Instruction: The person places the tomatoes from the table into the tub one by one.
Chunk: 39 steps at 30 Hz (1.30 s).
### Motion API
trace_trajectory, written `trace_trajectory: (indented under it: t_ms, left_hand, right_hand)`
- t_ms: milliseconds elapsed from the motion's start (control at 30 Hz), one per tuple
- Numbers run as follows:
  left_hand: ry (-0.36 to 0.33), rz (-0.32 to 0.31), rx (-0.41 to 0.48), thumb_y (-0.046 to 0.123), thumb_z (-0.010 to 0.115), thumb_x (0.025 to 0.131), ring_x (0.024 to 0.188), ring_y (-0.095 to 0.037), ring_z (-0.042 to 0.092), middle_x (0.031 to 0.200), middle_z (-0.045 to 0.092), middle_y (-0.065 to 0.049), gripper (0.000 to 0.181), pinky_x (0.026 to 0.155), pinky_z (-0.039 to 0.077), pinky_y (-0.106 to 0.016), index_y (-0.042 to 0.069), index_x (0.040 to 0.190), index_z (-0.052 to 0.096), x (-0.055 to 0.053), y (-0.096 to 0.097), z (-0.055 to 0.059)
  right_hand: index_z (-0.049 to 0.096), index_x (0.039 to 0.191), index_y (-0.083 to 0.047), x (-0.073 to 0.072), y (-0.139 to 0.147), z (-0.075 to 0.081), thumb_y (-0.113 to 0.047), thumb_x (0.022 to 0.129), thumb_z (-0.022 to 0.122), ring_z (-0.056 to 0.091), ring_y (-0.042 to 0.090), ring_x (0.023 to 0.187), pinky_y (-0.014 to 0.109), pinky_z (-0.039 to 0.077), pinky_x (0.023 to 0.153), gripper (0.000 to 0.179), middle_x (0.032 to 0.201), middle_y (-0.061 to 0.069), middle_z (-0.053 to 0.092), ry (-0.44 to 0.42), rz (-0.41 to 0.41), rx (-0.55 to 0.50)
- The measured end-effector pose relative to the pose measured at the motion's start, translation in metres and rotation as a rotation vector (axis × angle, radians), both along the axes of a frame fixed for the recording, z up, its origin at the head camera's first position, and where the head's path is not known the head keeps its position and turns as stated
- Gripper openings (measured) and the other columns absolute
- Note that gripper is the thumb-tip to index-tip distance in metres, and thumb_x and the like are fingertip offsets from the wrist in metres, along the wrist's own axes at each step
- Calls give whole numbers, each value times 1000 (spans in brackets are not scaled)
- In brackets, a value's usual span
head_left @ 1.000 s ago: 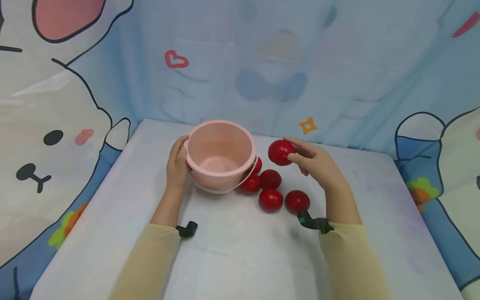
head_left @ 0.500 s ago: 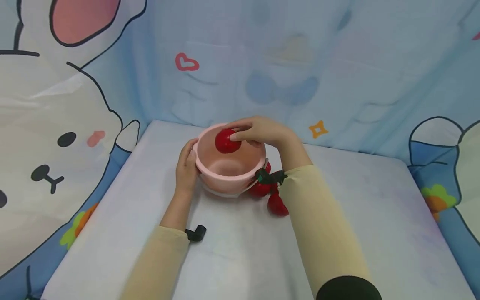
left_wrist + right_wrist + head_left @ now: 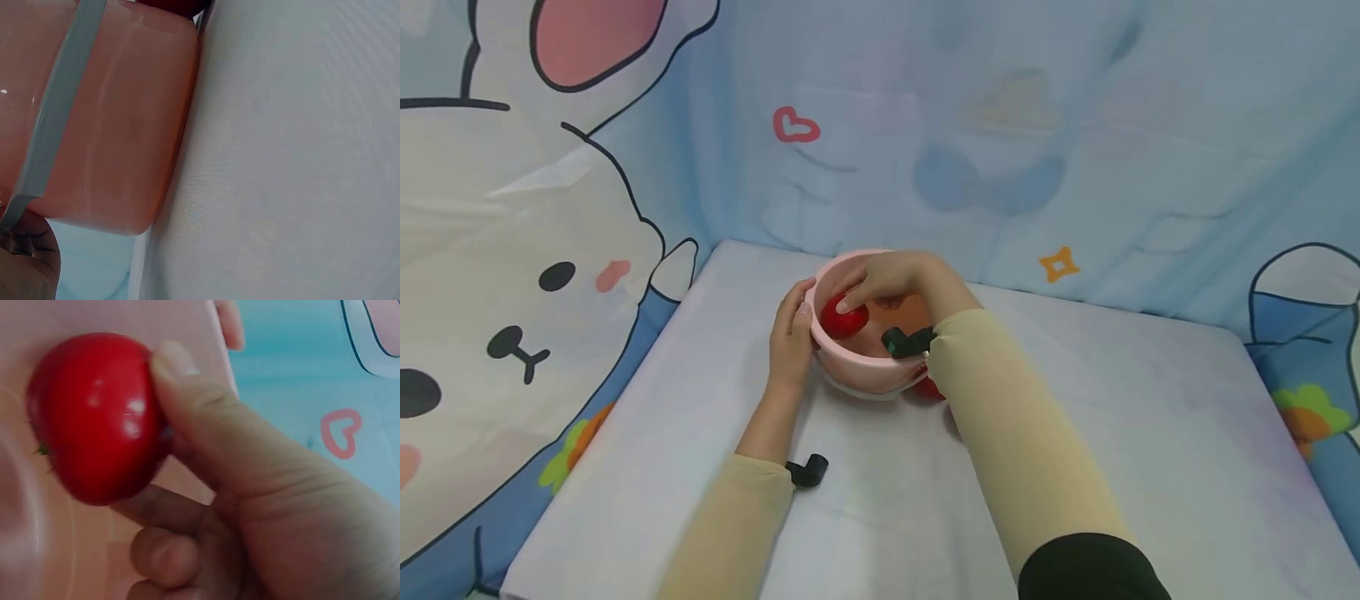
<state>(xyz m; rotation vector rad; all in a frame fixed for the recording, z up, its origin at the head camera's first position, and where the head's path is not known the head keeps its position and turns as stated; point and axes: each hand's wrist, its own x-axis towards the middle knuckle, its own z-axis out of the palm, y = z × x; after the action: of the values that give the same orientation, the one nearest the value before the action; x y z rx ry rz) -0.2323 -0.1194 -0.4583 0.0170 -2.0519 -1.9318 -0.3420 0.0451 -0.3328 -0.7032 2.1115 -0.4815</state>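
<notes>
A pink bucket point(image 3: 859, 372) stands on the white table in the head view. My left hand point(image 3: 788, 343) grips its left side near the rim. The left wrist view shows curled fingers point(image 3: 34, 240) at the end of the bucket's pale handle point(image 3: 62, 100). Inside the bucket's mouth, my right hand point(image 3: 901, 279) pinches a red tomato point(image 3: 841, 320) between thumb and fingers. Up close in the right wrist view, that tomato point(image 3: 94, 419) is glossy, with a bit of green stem, and lies near the pink inner wall.
More red tomatoes point(image 3: 929, 388) lie on the table point(image 3: 1150, 433) just right of the bucket, mostly hidden by my right sleeve point(image 3: 1022, 433). Behind the table hangs a blue cartoon-print cloth point(image 3: 880, 192).
My right hand has carried the tomato leftward from beside the bucket, over the rim and down into it. My left hand keeps its grip on the bucket. The head view has shifted slightly.
</notes>
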Motion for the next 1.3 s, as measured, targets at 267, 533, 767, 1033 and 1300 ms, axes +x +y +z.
trace_trajectory:
  t_ms: [267,533,767,1033,1300]
  left_hand:
    - [-42,-13,-30,47,42,96,120,-16,50,147,46,16,40,87,57,-36,51,135,50,4,7,6]
    - [-18,-6,-43,48,40,97,137,-12,43,149,45,16,40,108,47,-45,49,136,50,6,7,7]
    - [-4,-9,-34,49,38,98,139,-11,42,149,46,15,41,113,42,-45,47,136,51,7,7,5]
    - [14,-17,-26,47,36,99,138,-11,43,148,47,14,42,115,39,-44,43,137,53,7,10,7]
    - [20,-17,-61,52,35,100,141,-11,41,149,47,13,43,116,37,-44,44,139,50,8,7,6]
  right_hand:
    - [67,122,-29,0,-5,-15,-44,90,67,33,12,55,23,32,54,35,70,-2,43,-84,-1,53]
    - [69,116,-22,5,-7,-15,-40,91,68,35,13,56,23,32,54,31,72,-1,45,-178,-111,56]
    - [71,114,-20,9,-8,-18,-38,90,70,34,15,58,24,30,53,30,74,-1,47,-195,-217,79]
    - [66,126,-28,10,0,-8,-44,94,62,36,15,57,24,32,53,36,71,1,42,-94,-140,116]
    - [58,136,-36,21,20,35,-52,94,58,44,18,67,30,43,63,45,90,5,52,157,-62,76]
